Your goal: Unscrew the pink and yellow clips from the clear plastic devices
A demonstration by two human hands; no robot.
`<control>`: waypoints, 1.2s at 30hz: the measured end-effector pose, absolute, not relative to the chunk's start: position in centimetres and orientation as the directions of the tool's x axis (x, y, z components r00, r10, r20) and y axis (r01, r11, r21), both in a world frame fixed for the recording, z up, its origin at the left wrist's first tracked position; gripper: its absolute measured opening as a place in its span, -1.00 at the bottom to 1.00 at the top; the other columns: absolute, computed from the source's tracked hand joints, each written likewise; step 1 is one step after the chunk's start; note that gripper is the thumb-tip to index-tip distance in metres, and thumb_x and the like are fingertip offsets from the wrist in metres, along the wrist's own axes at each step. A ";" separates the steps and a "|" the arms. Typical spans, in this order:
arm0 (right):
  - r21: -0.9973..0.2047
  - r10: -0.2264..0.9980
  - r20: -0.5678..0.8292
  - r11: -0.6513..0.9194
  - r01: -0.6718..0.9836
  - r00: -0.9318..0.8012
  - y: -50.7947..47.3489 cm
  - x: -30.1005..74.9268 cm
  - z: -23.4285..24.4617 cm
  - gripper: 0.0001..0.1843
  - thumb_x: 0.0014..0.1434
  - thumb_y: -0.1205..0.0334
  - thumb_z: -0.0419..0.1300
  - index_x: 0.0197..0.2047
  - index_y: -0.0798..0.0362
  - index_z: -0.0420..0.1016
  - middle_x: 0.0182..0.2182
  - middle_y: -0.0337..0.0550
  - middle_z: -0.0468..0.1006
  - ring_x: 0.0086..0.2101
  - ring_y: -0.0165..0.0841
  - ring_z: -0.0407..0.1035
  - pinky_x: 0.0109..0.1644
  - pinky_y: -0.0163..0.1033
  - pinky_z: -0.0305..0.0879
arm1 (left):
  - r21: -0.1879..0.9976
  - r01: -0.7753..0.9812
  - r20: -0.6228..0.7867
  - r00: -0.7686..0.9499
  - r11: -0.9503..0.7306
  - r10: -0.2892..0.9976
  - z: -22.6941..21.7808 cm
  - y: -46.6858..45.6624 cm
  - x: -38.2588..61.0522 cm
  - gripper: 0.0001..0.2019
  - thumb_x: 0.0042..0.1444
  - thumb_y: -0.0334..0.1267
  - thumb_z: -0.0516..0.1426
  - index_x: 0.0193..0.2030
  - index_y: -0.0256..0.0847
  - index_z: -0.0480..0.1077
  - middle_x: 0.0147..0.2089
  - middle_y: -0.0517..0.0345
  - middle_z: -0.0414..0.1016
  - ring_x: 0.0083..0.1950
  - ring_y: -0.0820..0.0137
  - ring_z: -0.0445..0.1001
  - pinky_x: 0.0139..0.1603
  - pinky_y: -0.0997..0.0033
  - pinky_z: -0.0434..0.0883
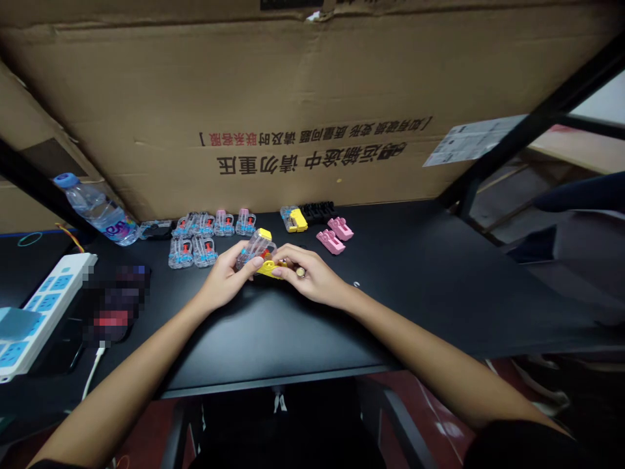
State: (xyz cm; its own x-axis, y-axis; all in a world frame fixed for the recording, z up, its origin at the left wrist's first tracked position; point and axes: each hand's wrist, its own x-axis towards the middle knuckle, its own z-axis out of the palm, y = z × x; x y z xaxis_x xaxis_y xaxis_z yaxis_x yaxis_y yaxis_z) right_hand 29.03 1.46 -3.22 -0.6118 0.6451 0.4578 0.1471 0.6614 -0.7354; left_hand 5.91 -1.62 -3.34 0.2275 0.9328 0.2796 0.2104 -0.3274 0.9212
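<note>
Cardboard sheet (312, 78), filling the upper part of the frame, bears inverted black and red printing; a pale label (471, 140) is fixed at its right. Below it, a black tabletop (420, 280) spans the middle of the frame. Two bare forearms enter from the lower left and lower right and converge near the centre, above the tabletop.

The left hand (229, 277) grips a transparent case (251, 251) with a yellow cap, its thumb laid along the near side. The right hand (310, 277) pinches a yellow piece (268, 268) between thumb and fingers at the lower right of the case; whether the two parts are joined cannot be told.

At the left edge lies a white power strip (58, 286) with blue socket faces. To its right is a phone (117, 306), partly pixelated, with a white cable (94, 371) at its lower end. A clear bottle (100, 212) with a blue cap leans in the left of the frame, against the cardboard.

Left of centre, a cluster of clear cases (180, 254) with red inner parts stands in two rows. Right of centre lie a clear-and-yellow unit (295, 220), a row of black parts (318, 212) just beside it, and two pink pieces (331, 241), side by side. Smallest is a round gold-coloured item (300, 272) at a finger of the right hand.
</note>
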 end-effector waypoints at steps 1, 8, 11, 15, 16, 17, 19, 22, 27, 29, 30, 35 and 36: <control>-0.734 0.641 0.457 0.663 0.145 -0.617 1.5 29.0 -3.2 -0.90 0.46 0.20 0.20 -0.09 0.01 0.52 -0.14 -0.07 0.60 -0.21 -0.28 0.47 -0.12 -0.19 0.43 | 0.914 0.222 0.295 0.206 -0.339 0.933 -3.3 -1.5 5.8 -0.53 0.37 0.20 0.17 0.08 -0.18 0.53 -0.15 0.10 0.61 -0.31 0.38 0.51 -0.31 0.42 0.55; -0.700 0.660 0.448 0.679 0.222 -0.603 1.4 28.9 -4.1 -0.89 0.47 0.17 0.20 -0.10 0.01 0.50 -0.23 -0.15 0.57 -0.30 -0.32 0.41 -0.18 -0.23 0.35 | 0.919 0.195 0.328 0.100 -0.342 0.939 -4.2 -0.5 5.0 -0.55 0.35 0.21 0.20 0.07 -0.13 0.50 -0.22 0.14 0.56 -0.36 0.41 0.47 -0.37 0.44 0.51; -0.634 0.654 0.454 0.714 0.296 -0.605 1.6 29.4 -4.3 -0.90 0.46 0.18 0.19 -0.09 0.00 0.49 -0.21 -0.14 0.56 -0.29 -0.31 0.41 -0.19 -0.23 0.34 | 0.910 0.207 0.361 0.023 -0.358 0.932 -4.3 -0.2 4.9 -0.55 0.34 0.21 0.21 0.09 -0.12 0.50 -0.18 0.13 0.56 -0.34 0.42 0.45 -0.37 0.46 0.48; -0.488 0.676 0.469 0.735 0.471 -0.568 3.4 31.4 -4.2 -0.91 0.40 0.17 0.23 -0.13 -0.01 0.51 -0.19 -0.08 0.58 -0.28 -0.26 0.42 -0.18 -0.20 0.33 | 0.865 0.318 0.418 -0.032 -0.387 0.908 -4.2 0.1 4.4 -0.61 0.36 0.13 0.22 0.08 -0.14 0.50 -0.10 0.11 0.59 -0.28 0.42 0.47 -0.25 0.43 0.47; -0.451 0.699 0.467 0.715 0.534 -0.542 4.0 32.1 -4.1 -0.91 0.37 0.17 0.24 -0.15 -0.01 0.52 -0.19 -0.07 0.58 -0.28 -0.25 0.42 -0.18 -0.20 0.32 | 0.853 0.353 0.419 -0.024 -0.384 0.908 -4.1 0.2 4.3 -0.63 0.38 0.10 0.22 0.10 -0.13 0.49 -0.08 0.11 0.60 -0.27 0.41 0.49 -0.22 0.42 0.47; -0.413 0.724 0.462 0.686 0.598 -0.512 4.6 32.8 -3.9 -0.91 0.34 0.18 0.26 -0.18 -0.01 0.52 -0.19 -0.07 0.58 -0.27 -0.24 0.42 -0.19 -0.20 0.30 | 0.839 0.391 0.415 -0.009 -0.378 0.910 -4.1 0.2 4.1 -0.65 0.39 0.07 0.21 0.12 -0.13 0.48 -0.05 0.10 0.61 -0.25 0.40 0.50 -0.19 0.40 0.48; -0.334 0.789 0.432 0.590 0.735 -0.437 5.6 34.1 -3.4 -0.91 0.29 0.18 0.27 -0.25 -0.01 0.51 -0.22 -0.08 0.57 -0.29 -0.23 0.42 -0.23 -0.20 0.25 | 0.798 0.472 0.404 0.042 -0.375 0.914 -4.0 0.1 3.7 -0.67 0.42 0.00 0.18 0.17 -0.13 0.45 0.02 0.07 0.62 -0.19 0.36 0.54 -0.12 0.36 0.49; -0.217 0.879 0.304 0.440 0.871 -0.368 6.4 35.4 -2.7 -0.87 0.23 0.19 0.27 -0.35 0.00 0.47 -0.23 -0.10 0.57 -0.31 -0.25 0.42 -0.31 -0.22 0.13 | 0.683 0.599 0.403 0.167 -0.417 0.900 -4.0 -0.2 3.5 -0.69 0.46 -0.09 0.12 0.23 -0.13 0.41 0.08 0.03 0.58 -0.14 0.34 0.56 -0.07 0.33 0.51; -0.112 0.942 0.123 0.325 0.939 -0.311 6.6 35.7 -2.2 -0.87 0.24 0.17 0.26 -0.33 0.01 0.50 -0.11 -0.08 0.59 -0.24 -0.22 0.47 -0.36 -0.21 0.00 | 0.422 0.794 0.383 0.281 -0.437 0.880 -3.9 -0.7 3.5 -0.66 0.40 -0.18 0.11 0.27 -0.12 0.38 -0.01 0.04 0.56 -0.11 0.24 0.57 -0.02 0.23 0.48; -0.110 0.954 0.122 0.288 0.951 -0.275 6.6 35.5 -2.1 -0.91 0.26 0.17 0.26 -0.24 -0.01 0.54 -0.07 -0.09 0.59 -0.20 -0.21 0.49 -0.34 -0.22 0.03 | 0.289 0.869 0.351 0.294 -0.401 0.889 -3.6 -0.8 3.5 -0.65 0.39 -0.15 0.13 0.26 -0.13 0.39 -0.05 0.02 0.59 -0.03 0.12 0.56 0.02 0.13 0.44; -0.110 0.959 0.128 0.265 0.958 -0.251 6.6 35.4 -2.0 -0.89 0.27 0.16 0.25 -0.18 -0.02 0.56 -0.06 -0.09 0.59 -0.19 -0.21 0.50 -0.34 -0.23 0.05 | 0.230 0.896 0.334 0.294 -0.380 0.895 -3.4 -0.8 3.5 -0.65 0.38 -0.13 0.13 0.24 -0.14 0.40 -0.06 -0.01 0.61 0.01 0.07 0.54 0.05 0.08 0.42; -0.050 0.960 0.224 0.187 0.981 -0.171 5.8 33.8 -1.2 -0.69 0.36 0.06 0.20 0.06 0.00 0.58 0.03 0.02 0.58 -0.25 -0.17 0.54 -0.31 -0.19 0.19 | 0.130 0.925 0.327 0.299 -0.356 0.897 -2.8 -0.5 3.0 -0.81 0.36 -0.22 0.12 0.04 -0.18 0.45 0.02 -0.09 0.60 0.08 0.04 0.48 0.06 0.07 0.34; -0.035 0.949 0.253 0.205 0.978 -0.190 5.7 33.3 -1.2 -0.68 0.39 0.05 0.17 0.08 0.01 0.59 0.05 0.05 0.59 -0.23 -0.15 0.55 -0.29 -0.18 0.24 | 0.142 0.914 0.329 0.319 -0.381 0.889 -2.9 -0.5 3.0 -0.85 0.37 -0.25 0.10 0.00 -0.17 0.45 -0.02 -0.06 0.59 0.05 0.08 0.49 0.03 0.11 0.35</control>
